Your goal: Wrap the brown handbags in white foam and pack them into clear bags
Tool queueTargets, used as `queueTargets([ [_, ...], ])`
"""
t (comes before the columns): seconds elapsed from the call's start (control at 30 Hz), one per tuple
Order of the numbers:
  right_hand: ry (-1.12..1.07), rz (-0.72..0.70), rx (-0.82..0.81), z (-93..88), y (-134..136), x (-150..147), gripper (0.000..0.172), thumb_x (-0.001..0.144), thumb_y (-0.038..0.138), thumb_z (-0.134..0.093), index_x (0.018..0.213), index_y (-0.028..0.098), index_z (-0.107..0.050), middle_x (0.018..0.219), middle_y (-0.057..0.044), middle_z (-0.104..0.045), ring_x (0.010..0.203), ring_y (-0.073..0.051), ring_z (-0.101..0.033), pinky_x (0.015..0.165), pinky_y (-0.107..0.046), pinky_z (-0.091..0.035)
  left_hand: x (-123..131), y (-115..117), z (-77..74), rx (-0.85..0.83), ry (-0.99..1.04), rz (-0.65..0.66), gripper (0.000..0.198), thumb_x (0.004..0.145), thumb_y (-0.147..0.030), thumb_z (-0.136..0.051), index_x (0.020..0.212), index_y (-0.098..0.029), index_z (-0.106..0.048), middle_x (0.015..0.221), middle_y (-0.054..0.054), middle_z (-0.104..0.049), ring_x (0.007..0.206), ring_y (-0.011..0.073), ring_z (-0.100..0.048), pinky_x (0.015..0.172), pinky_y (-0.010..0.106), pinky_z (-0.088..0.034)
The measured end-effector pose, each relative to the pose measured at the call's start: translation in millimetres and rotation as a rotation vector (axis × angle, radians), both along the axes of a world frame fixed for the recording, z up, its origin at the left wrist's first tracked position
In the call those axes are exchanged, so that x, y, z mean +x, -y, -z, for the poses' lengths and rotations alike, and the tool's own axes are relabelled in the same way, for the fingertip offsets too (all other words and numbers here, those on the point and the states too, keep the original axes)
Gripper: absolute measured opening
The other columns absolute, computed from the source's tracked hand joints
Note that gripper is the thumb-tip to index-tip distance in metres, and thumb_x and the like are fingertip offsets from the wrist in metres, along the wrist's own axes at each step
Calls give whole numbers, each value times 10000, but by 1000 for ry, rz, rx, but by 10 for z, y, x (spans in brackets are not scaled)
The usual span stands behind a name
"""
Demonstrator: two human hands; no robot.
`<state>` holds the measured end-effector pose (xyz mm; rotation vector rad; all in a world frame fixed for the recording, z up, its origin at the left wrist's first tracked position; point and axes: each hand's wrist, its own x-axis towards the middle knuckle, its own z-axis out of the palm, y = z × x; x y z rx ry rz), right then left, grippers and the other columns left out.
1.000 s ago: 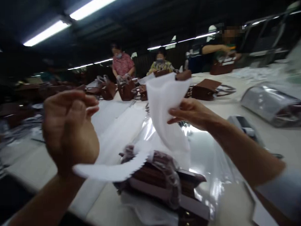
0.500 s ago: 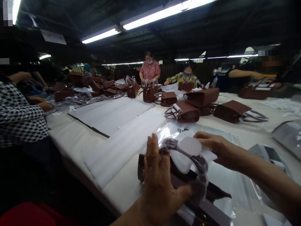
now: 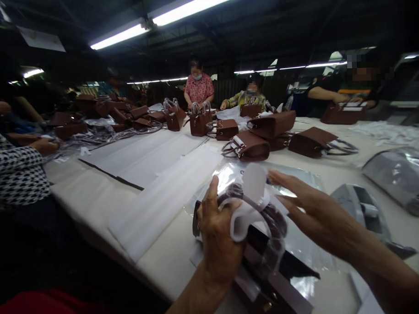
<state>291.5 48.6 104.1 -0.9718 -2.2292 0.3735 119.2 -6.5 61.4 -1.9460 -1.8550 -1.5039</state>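
A dark brown handbag (image 3: 269, 292) with gold fittings lies close in front of me, tilted, its top open. Clear plastic film wraps its raised handles (image 3: 275, 223). My left hand (image 3: 219, 234) is closed around the left part of the handles, thumb bent inward. Beside that thumb, a curled white padding sheet (image 3: 242, 222) sits between the handles. A rounded white piece (image 3: 255, 180) stands up at the handle top. My right hand (image 3: 303, 199) is open at the handles' right side, fingers stretched against a white sheet edge; its fingertips are partly hidden.
Clear plastic bags (image 3: 299, 174) lie under and behind the handbag. A grey tape dispenser (image 3: 361, 211) and a plastic-covered bag (image 3: 402, 180) are at right. Brown handbags (image 3: 252, 146) and white sheets (image 3: 162, 195) cover parts of the table. Several co-workers stand around it.
My left hand has gone from spread fingers to closing around the handles. The white sheet between the handles has curled up. My right hand's fingers have straightened. The view has shifted right.
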Motion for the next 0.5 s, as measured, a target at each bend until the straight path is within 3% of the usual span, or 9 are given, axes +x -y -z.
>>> queueTargets([
  [0.1, 73, 251, 67, 270, 529, 38, 757, 758, 550, -545, 1382, 201, -294, 1248, -138, -510, 1024, -315, -567, 737, -418, -535, 12, -52, -7, -6, -27, 34, 177, 782, -221, -569, 946, -214, -635, 1388, 76, -327, 1285, 302, -293, 1010, 495, -326],
  [0.13, 104, 321, 41, 369, 668, -7, 781, 744, 560, -559, 1377, 189, -292, 1217, -149, -532, 999, -322, -579, 710, -421, -540, 14, -58, -18, 5, -33, 43, 175, 775, -201, -571, 937, -209, -638, 1387, 80, -328, 1288, 303, -288, 1015, 494, -320],
  [0.2, 115, 473, -27, 537, 839, -148, 686, 773, 537, -534, 1328, 182, -343, 1131, -147, -582, 944, -315, -600, 690, -423, -533, -3, -28, -60, 42, -38, 50, 178, 767, -164, -560, 924, -193, -638, 1420, 89, -271, 1299, 312, -269, 1026, 495, -308],
  [0.3, 76, 601, -68, 645, 867, -337, 497, 815, 497, -489, 1215, 208, -426, 973, -96, -627, 848, -289, -616, 669, -407, -508, -126, 172, -153, 123, -78, 79, 175, 781, -171, -538, 933, -181, -624, 1455, 87, -210, 1325, 326, -217, 1045, 500, -285],
  [0.4, 69, 624, -86, 596, 818, -398, 386, 824, 440, -480, 1137, 217, -440, 971, -71, -598, 805, -267, -607, 629, -371, -488, -360, 528, -155, 223, -158, 223, 218, 843, -213, -444, 996, -208, -598, 1336, 80, -436, 1257, 299, -368, 1049, 506, -292],
  [0.5, 52, 655, -106, 535, 803, -393, 325, 825, 403, -492, 1079, 208, -439, 1001, -64, -545, 802, -246, -588, 626, -356, -474, -608, 874, 36, 271, -64, 340, 285, 884, -243, -392, 1100, -323, -560, 1048, 9, -640, 1083, 244, -546, 1045, 489, -324],
])
